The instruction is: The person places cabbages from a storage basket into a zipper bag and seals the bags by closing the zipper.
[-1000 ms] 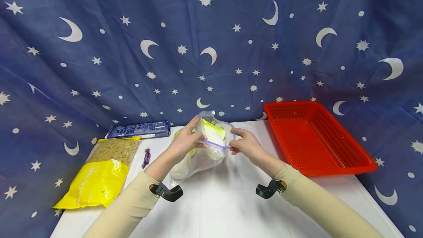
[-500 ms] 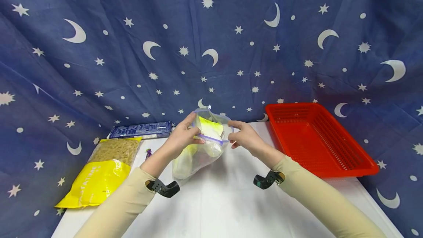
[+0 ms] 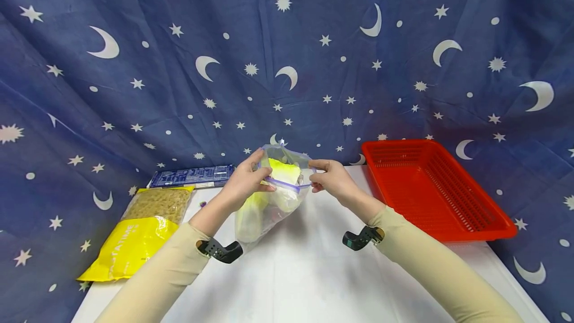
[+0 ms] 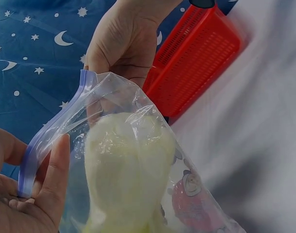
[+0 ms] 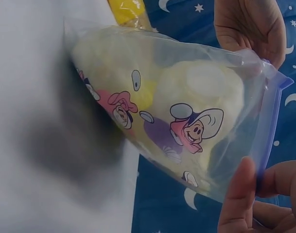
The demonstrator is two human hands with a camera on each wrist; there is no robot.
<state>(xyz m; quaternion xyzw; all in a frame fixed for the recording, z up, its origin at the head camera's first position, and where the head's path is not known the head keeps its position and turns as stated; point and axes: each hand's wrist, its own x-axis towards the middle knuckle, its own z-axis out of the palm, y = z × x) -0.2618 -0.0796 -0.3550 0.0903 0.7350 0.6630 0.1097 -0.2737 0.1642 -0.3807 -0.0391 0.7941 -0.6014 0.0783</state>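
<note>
A clear zip bag (image 3: 271, 216) with a purple zip edge hangs tilted between both hands, its mouth spread apart. Inside are pale white heads with yellow-green leaves, seemingly napa cabbage (image 4: 130, 165). My left hand (image 3: 244, 181) pinches the left side of the zip edge between thumb and fingers. On the opposite side, my right hand (image 3: 334, 181) pinches the rim the same way. Cartoon figures (image 5: 196, 126) are printed on the bag's face in the right wrist view. The bag's lower end sits close to the white table; whether it touches cannot be told.
A red plastic basket (image 3: 430, 193) stands on the right. At left lie a yellow pasta bag (image 3: 139, 238), a flat blue packet (image 3: 193, 177) and a purple-wrapped candy (image 3: 203, 204), mostly hidden by my left arm. A star-patterned curtain (image 3: 309, 64) hangs behind the white table (image 3: 291, 273).
Both hands have raised the bag's mouth slightly and shifted it a little left. My left arm now covers most of the candy. The grip on the zip edge stays the same.
</note>
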